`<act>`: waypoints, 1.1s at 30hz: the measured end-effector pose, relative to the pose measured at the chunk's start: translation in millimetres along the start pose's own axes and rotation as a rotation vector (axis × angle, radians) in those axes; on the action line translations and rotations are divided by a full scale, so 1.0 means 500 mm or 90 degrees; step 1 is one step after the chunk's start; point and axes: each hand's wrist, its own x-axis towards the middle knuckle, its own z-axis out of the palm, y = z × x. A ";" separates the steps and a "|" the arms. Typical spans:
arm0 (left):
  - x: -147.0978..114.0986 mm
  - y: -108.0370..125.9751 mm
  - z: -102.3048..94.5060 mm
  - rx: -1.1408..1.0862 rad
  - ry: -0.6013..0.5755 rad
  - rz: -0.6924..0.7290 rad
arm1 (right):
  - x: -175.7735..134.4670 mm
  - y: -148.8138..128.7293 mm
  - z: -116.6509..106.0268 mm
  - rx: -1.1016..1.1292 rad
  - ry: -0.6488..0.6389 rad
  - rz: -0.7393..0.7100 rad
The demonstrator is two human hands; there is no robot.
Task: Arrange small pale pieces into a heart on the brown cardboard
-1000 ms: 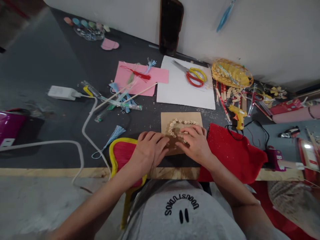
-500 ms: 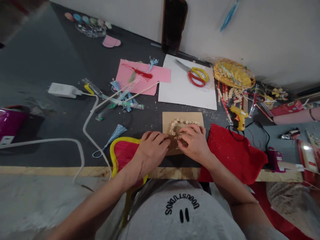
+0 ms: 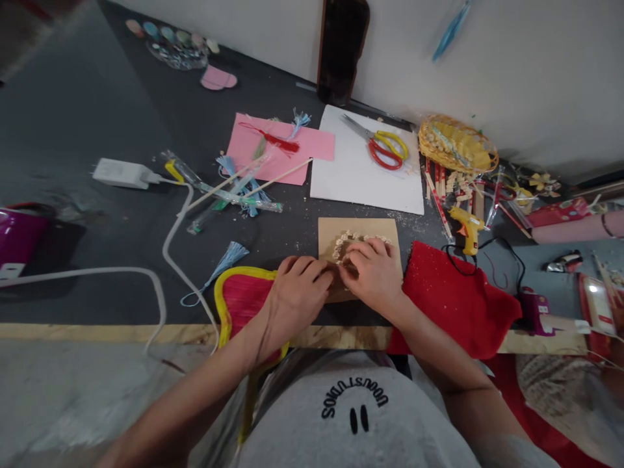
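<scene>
A brown cardboard piece (image 3: 358,226) lies flat on the dark tabletop in front of me. On it runs a curved row of small pale flower-like pieces (image 3: 341,242), partly covered by my right hand. At the cardboard's left edge is my left hand (image 3: 303,286), its fingers curled downward; what they grip is hidden. My right hand (image 3: 374,273) rests over the cardboard with thumb and fingers drawn together near the lower left end of the row. Anything in that pinch is too small to name. The fingertips of both hands are close together.
Scissors (image 3: 385,146) lie on a white sheet (image 3: 341,175). Right of it are a wicker basket (image 3: 458,144), a yellow glue gun (image 3: 467,227) and red cloth (image 3: 448,292). A pink sheet (image 3: 292,172) with tassels and a white charger cable (image 3: 168,240) lie left. A phone (image 3: 342,52) leans behind.
My right hand has shifted slightly left, its thumb and fingers now closer to my left hand's fingertips. My left hand has barely moved.
</scene>
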 end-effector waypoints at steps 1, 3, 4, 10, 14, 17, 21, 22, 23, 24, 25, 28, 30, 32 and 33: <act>0.000 0.000 0.000 0.003 0.001 0.000 | -0.001 0.000 0.000 -0.002 0.002 0.002; 0.000 0.001 0.000 0.018 0.000 0.001 | -0.002 0.000 -0.001 -0.006 0.004 0.005; 0.000 0.002 0.000 0.025 -0.001 0.002 | -0.002 0.000 -0.001 -0.008 0.005 0.008; 0.000 -0.001 -0.007 0.033 -0.016 0.003 | -0.003 0.000 -0.007 -0.019 -0.003 0.003; 0.004 -0.005 -0.011 0.031 0.010 -0.008 | -0.014 0.006 -0.018 -0.004 0.000 0.017; 0.010 -0.008 -0.010 0.047 0.035 0.014 | -0.021 0.008 -0.021 0.003 -0.012 0.018; 0.016 -0.012 -0.004 0.064 0.027 0.031 | -0.020 0.005 -0.016 0.006 -0.028 0.007; 0.016 -0.013 -0.003 0.068 0.020 0.033 | -0.019 0.004 -0.015 0.008 -0.030 0.007; 0.016 -0.013 -0.002 0.071 0.015 0.036 | -0.019 0.004 -0.015 0.011 -0.030 0.008; 0.015 -0.013 0.000 0.075 0.012 0.040 | -0.020 0.003 -0.016 0.015 -0.029 0.010; 0.014 -0.013 0.000 0.080 0.011 0.044 | -0.022 0.003 -0.018 0.019 -0.027 0.013; 0.011 -0.011 0.001 0.104 0.018 0.050 | -0.037 0.006 -0.031 0.038 -0.013 0.016; 0.010 -0.010 0.002 0.117 0.023 0.046 | -0.053 0.014 -0.043 0.056 -0.001 0.007; 0.010 -0.009 0.003 0.120 0.023 0.040 | -0.069 0.028 -0.053 0.074 0.026 0.010; 0.011 -0.008 0.004 0.121 0.023 0.040 | -0.077 0.037 -0.057 0.080 0.050 0.023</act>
